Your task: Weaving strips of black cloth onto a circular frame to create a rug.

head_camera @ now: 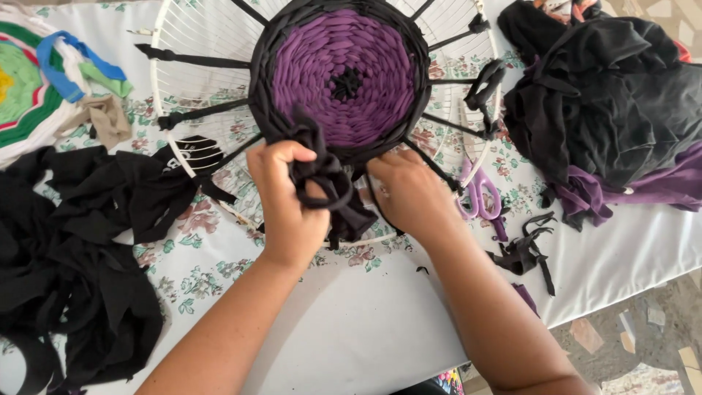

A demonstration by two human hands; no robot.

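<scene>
Desk (365, 329) w/ a white floral cloth over it, bit of tiled floor showing at the near right. Biggest thing on it is the white wire hoop frame (157, 110), black spokes of fabric stretched across it so it works like a loom. In the middle sits the round woven mat (344, 73), purple w/ a black centre and black outer ring.

Left hand (289, 197) is closed tight around a bunch of black fabric strip (329, 183), keeping it up off the frame at the mat's near edge, prob to keep it taut. Right hand (409, 190) is pressed against the near rim just beside it, fingers curled in among the spokes; can't tell if it's pinching anything.

Around: big heap of black scraps (73, 256) on the left, pile of black and purple cloth (614, 102) far right, a finished colourful mat (22, 95) far left. Purple-handled scissors (479, 190) lie just right of the right hand, partly on the hoop. Loose offcuts (523, 252) near those.
</scene>
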